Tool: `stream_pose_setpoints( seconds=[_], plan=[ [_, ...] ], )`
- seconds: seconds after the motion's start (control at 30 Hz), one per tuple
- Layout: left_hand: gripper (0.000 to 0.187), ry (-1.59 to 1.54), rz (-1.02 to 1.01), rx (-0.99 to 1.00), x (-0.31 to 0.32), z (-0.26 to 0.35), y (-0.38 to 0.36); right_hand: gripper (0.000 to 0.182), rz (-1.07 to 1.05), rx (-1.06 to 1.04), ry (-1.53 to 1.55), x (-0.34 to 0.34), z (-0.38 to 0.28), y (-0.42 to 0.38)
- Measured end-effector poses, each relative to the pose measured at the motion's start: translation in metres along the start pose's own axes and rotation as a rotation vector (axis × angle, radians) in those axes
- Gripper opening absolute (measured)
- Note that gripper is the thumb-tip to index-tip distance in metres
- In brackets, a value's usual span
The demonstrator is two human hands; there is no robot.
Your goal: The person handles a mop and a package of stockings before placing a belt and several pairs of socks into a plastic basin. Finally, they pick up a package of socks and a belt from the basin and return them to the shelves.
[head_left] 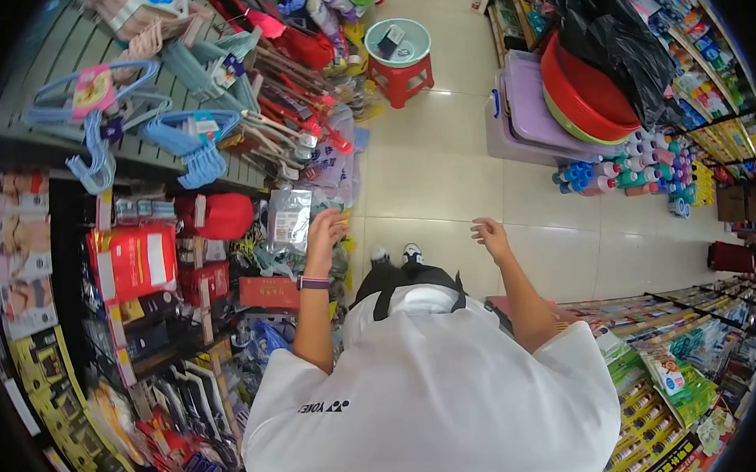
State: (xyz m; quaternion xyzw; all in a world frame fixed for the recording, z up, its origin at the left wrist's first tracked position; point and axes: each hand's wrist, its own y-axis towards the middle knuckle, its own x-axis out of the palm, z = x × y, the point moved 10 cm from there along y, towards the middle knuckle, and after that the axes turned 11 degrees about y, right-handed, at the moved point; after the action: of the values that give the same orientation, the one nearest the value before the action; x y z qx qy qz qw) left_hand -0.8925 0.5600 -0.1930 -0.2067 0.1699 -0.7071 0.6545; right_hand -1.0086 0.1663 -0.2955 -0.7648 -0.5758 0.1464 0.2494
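Observation:
My left hand (pixel 326 232), with a dark band around its wrist, is raised in front of me with its fingers apart and nothing in them. Just left of it, a clear plastic package (pixel 291 220) with a printed label lies at the shelf edge and overlaps the hand's side in this view. My right hand (pixel 491 237) hangs over the tiled floor (pixel 431 181), fingers loosely spread, holding nothing. Both hands are well apart from each other. My shoes (pixel 412 253) show on the floor between them.
Blue hangers (pixel 190 131) and a red package (pixel 141 261) fill the left shelves. Ahead, a red stool (pixel 400 79) carries a light blue basin (pixel 418 39). To the right are a lilac storage box (pixel 530 105), red tubs (pixel 590 93) and several bottles (pixel 642 164).

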Motion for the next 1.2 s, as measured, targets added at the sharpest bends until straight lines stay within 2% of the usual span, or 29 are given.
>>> stream_pose_setpoints(
  seconds=[0.17,0.3,0.47,0.63,0.77,0.9,1.0,1.1,1.2],
  plan=[
    [0.026,0.050,-0.099,-0.064,0.045,0.003,0.055,0.024,0.050,0.061,0.028,-0.025,0.002,0.020],
    [0.026,0.058,-0.136,-0.064,0.064,0.020,0.105,0.025,0.043,0.083,0.007,-0.020,-0.021,0.065],
    [0.025,0.031,-0.081,-0.059,0.058,0.045,0.185,0.027,-0.041,0.092,-0.069,0.013,-0.076,0.168],
    [0.025,-0.097,0.021,-0.072,0.036,0.059,0.264,0.029,-0.330,0.184,-0.428,0.065,-0.138,0.263],
    [0.025,-0.109,0.073,-0.059,0.037,0.090,0.313,0.029,-0.377,0.163,-0.509,0.084,-0.193,0.341],
    [0.023,-0.138,0.065,-0.048,0.045,0.121,0.352,0.029,-0.337,0.123,-0.427,0.095,-0.232,0.404],
    [0.022,-0.132,0.068,-0.062,0.049,0.142,0.375,0.029,-0.381,0.186,-0.509,0.105,-0.245,0.446],
    [0.022,-0.261,0.081,-0.094,0.049,0.158,0.389,0.029,-0.444,0.276,-0.644,0.119,-0.254,0.490],
    [0.022,-0.282,0.174,-0.079,0.043,0.171,0.408,0.029,-0.526,0.171,-0.748,0.134,-0.276,0.558]
  ],
)
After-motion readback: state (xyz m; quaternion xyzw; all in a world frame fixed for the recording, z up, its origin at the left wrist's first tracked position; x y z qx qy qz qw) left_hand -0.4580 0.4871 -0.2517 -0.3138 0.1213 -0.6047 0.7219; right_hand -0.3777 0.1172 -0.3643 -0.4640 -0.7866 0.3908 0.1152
